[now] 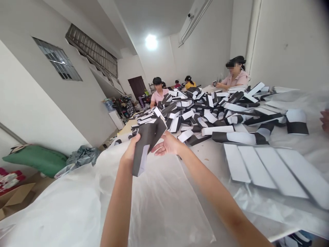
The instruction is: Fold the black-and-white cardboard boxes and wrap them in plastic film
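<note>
In the head view my left hand [132,149] grips a black folded paper sleeve [144,137] with a pale inner face, its thumb on the near side. The sleeve is tilted, and a second black and white flap [160,128] spreads from it toward the right; I cannot tell whether it is a separate piece. Just right of this, my right hand [167,144] has its fingers stretched out and apart, partly behind the flap. Whether it touches the paper is unclear. A translucent plastic sheet [167,195] lies beneath both hands.
A large heap of black and white paper sleeves [195,109] covers the table beyond. White folded pieces [259,168] lie in a row at right. Another person's fingers [325,120] show at the right edge. Co-workers [159,94] sit farther back. A green sack [36,159] lies at left.
</note>
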Demonstrator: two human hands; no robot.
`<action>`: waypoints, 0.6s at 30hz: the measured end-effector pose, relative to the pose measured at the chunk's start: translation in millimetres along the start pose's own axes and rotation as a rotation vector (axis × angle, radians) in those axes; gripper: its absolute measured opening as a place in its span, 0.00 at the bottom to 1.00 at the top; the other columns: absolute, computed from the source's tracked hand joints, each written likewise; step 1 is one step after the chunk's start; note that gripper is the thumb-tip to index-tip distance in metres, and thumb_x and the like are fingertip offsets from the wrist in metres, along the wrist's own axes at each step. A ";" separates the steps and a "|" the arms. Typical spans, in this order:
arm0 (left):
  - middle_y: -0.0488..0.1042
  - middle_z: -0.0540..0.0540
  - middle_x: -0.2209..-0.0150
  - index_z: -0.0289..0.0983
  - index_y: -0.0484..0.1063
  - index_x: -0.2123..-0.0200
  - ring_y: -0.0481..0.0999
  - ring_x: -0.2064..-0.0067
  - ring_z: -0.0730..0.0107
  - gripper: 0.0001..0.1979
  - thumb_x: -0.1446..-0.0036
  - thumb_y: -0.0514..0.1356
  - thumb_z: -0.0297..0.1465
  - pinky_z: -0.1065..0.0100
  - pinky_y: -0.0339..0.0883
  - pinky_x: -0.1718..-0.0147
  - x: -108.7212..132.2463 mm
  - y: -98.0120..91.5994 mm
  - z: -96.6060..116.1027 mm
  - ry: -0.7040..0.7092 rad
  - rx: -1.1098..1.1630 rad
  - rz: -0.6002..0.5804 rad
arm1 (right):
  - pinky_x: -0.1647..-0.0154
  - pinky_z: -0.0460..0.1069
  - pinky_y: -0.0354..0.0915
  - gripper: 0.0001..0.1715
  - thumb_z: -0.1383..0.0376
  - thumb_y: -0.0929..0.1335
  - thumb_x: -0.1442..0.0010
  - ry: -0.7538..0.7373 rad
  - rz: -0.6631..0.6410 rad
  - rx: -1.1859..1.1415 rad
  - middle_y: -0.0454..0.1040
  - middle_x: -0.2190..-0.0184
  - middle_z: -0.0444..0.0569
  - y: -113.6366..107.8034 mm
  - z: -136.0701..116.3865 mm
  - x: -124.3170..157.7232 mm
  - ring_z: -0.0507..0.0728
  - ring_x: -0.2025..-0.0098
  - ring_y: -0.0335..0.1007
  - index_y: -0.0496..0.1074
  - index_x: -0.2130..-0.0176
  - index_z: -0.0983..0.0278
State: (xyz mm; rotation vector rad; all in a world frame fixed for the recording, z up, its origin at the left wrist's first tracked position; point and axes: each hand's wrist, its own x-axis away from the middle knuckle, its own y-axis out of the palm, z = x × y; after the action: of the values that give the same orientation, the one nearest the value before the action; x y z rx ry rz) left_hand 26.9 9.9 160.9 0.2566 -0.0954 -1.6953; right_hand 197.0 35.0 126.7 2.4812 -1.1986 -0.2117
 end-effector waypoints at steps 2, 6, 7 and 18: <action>0.79 0.43 0.70 0.32 0.76 0.60 0.78 0.69 0.62 0.21 0.52 0.61 0.42 0.70 0.69 0.75 -1.4 0.8 6.9 -0.022 -0.026 0.013 | 0.70 0.52 0.68 0.34 0.41 0.53 0.39 -0.038 -0.122 -0.168 0.75 0.70 0.53 -3.4 -5.0 4.4 0.60 0.70 0.75 0.63 0.54 0.64; 0.79 0.43 0.70 0.32 0.75 0.56 0.78 0.70 0.61 0.22 0.52 0.62 0.40 0.68 0.70 0.74 -9.0 14.2 14.4 0.003 -0.055 -0.017 | 0.67 0.52 0.69 0.24 0.50 0.60 0.39 -0.073 -0.168 -0.324 0.75 0.68 0.53 -6.9 -11.0 6.9 0.60 0.66 0.75 0.68 0.57 0.68; 0.79 0.43 0.69 0.32 0.75 0.55 0.78 0.68 0.60 0.23 0.51 0.62 0.41 0.67 0.71 0.72 -12.2 19.6 14.3 0.045 -0.038 -0.040 | 0.67 0.51 0.69 0.20 0.54 0.61 0.39 -0.088 -0.119 -0.333 0.74 0.70 0.52 -7.3 -12.1 6.9 0.58 0.67 0.74 0.68 0.59 0.68; 0.78 0.44 0.72 0.33 0.75 0.60 0.78 0.70 0.65 0.22 0.45 0.57 0.47 0.70 0.73 0.70 -35.3 37.8 -23.3 -0.111 0.123 0.150 | 0.75 0.44 0.62 0.17 0.58 0.66 0.49 -0.449 0.610 -0.141 0.67 0.74 0.39 -11.3 -21.7 9.2 0.50 0.74 0.65 0.66 0.58 0.58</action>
State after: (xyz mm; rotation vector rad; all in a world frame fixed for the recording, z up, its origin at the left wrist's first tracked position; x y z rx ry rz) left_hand 72.9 41.3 150.3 0.2411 -0.2953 -1.5562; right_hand 217.3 40.1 142.4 1.8854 -1.9757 -0.6735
